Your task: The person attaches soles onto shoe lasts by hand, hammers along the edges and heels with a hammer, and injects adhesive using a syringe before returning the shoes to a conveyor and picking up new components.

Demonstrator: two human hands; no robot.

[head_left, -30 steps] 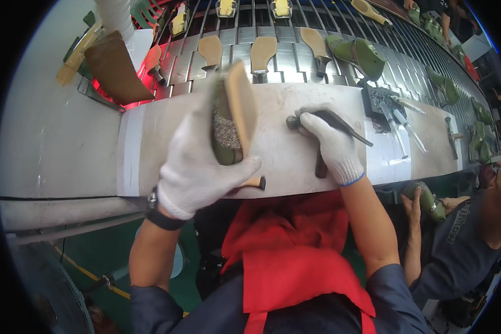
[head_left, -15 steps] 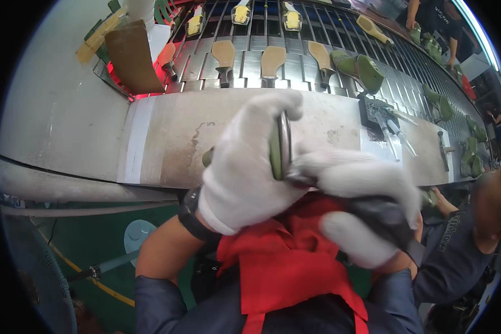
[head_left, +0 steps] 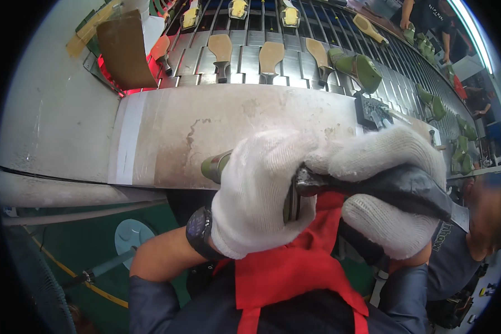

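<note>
My left hand (head_left: 264, 192), in a white knitted glove, is closed around a green shoe (head_left: 213, 167). One end of the shoe sticks out to the left of the glove, and a narrow edge shows below my fingers. My gloved right hand (head_left: 392, 189) grips a black-wrapped tool (head_left: 398, 186). A flat metal end points to the lower right, and its dark, blunt end lies at my left fingers, close to the shoe's edge. Whether that end touches the shoe is hidden by the gloves.
A pale work board (head_left: 167, 133) lies ahead. Beyond it, a slatted metal conveyor (head_left: 242, 67) carries shoe soles (head_left: 271, 57) and a green shoe (head_left: 356, 68). A black block (head_left: 373, 111) with tools stands at the board's right. A co-worker (head_left: 467, 245) is close on my right.
Both hands have come down and slightly right. My left hand has turned, hiding more of the shoe's edge, while its other end shows more at the left. The black tool shows more plainly.
</note>
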